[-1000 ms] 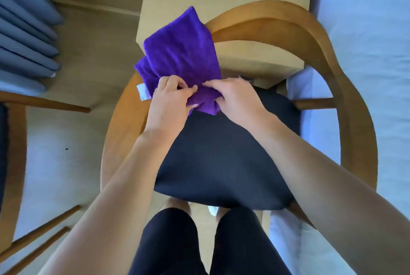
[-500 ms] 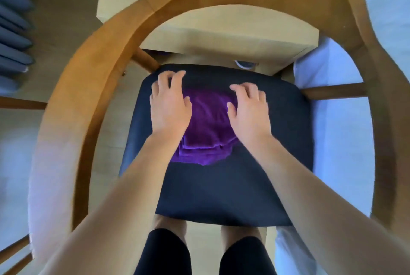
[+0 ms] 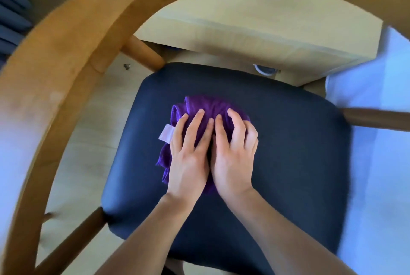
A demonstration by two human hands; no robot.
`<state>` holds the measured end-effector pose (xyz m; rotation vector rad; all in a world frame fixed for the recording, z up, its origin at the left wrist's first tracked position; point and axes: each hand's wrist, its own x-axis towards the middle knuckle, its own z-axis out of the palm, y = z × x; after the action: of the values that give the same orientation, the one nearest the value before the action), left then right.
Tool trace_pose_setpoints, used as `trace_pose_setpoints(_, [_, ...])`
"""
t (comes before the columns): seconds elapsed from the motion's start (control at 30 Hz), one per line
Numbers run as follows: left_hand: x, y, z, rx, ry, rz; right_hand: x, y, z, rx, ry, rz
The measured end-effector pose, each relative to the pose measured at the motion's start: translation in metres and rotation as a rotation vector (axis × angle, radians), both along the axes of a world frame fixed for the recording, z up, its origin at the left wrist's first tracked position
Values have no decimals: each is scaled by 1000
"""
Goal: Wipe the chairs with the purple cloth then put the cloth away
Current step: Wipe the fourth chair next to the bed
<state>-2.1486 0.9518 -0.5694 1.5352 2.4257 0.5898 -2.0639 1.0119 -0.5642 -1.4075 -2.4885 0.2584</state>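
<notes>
Stage: wiping, judged early.
Purple cloth point(image 3: 206, 106): bunched, frame centre, on chair seat point(image 3: 288, 164).
Left hand point(image 3: 188, 159): flat, fingers spread, pressing cloth.
Right hand point(image 3: 233, 159): touching left hand, fingers arched, gripping bunch.
Remaining, by judgement: rest of seat, wooden frame point(image 3: 66, 53), stowing cloth.

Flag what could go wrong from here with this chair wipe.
1. The cloth is bunched small under the left hand and right hand, so edges and corners of the seat may get missed.
2. Both hands sit at the middle of the seat; the wooden frame around it could be skipped.
</notes>
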Motion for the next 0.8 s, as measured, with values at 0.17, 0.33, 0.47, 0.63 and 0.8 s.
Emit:
trace_pose_setpoints(0.17, [-9,12,2,75,-46,30,-9,17,-5,-40,180,77])
trace_pose_setpoints(0.33, [-48,57,0,156,-22,77,-53,65,-7,7,288,108])
trace_pose_setpoints(0.47, [-93,107,-17,170,74,136,-100,113,-15,52,245,145])
trace_pose_setpoints(0.63, [-91,103,-9,141,53,197,-97,109,-8,-12,101,-10])
trace_pose_setpoints(0.8, [-72,89,7,84,7,221,-76,84,-1,-86,46,4])
